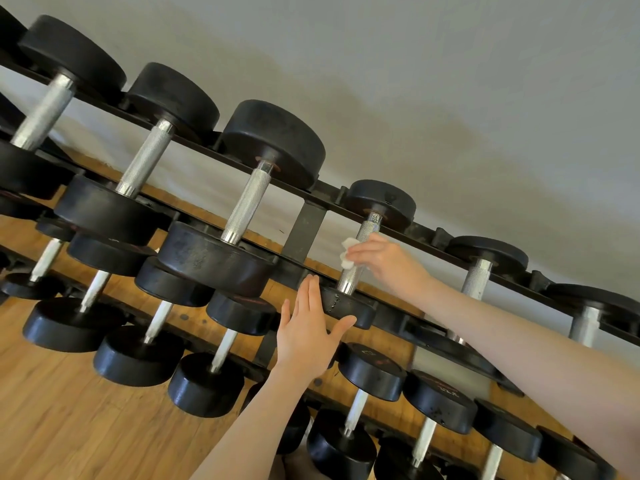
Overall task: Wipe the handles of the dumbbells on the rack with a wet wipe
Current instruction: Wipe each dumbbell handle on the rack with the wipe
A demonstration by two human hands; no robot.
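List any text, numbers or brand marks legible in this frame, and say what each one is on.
None can be read for certain.
Faint reddish marking on the end face of a lower-row dumbbell: too blurred to read.
Reddish marking on the neighbouring dumbbell head: looks like digits, not legible.
Faint red marks on the dumbbell head below the big top-row dumbbells: illegible.
The wet wipe and rack rail carry no visible text.

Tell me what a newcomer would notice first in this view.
The right hand pinches a white wet wipe round the knurled handle of a small dumbbell on the top rail, mid-frame. Just below, the left hand lies flat against that dumbbell's near black head. Larger dumbbells fill the rack to the left.
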